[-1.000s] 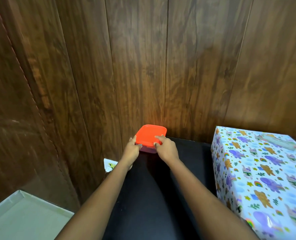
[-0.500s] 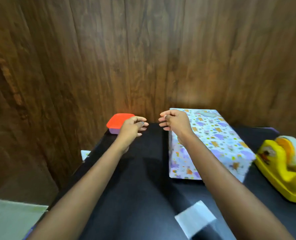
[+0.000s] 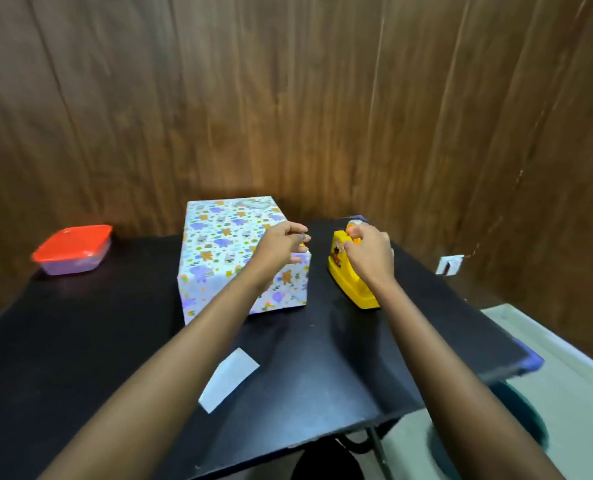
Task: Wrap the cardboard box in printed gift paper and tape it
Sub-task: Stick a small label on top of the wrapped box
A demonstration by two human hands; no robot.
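Here, my right hand [image 3: 368, 258] grips the yellow plastic tape dispenser [image 3: 348, 282]; my open left hand [image 3: 283, 245] hovers over the paper-wrapped box [image 3: 225, 251], just left.

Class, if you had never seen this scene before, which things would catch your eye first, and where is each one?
The gift-wrapped box, bright with printed animals, stands mid-table. Right of it sits a yellow tape dispenser, with the right hand on its top and the left hand over the box's corner. A red-lidded container rests at the black table's far left.
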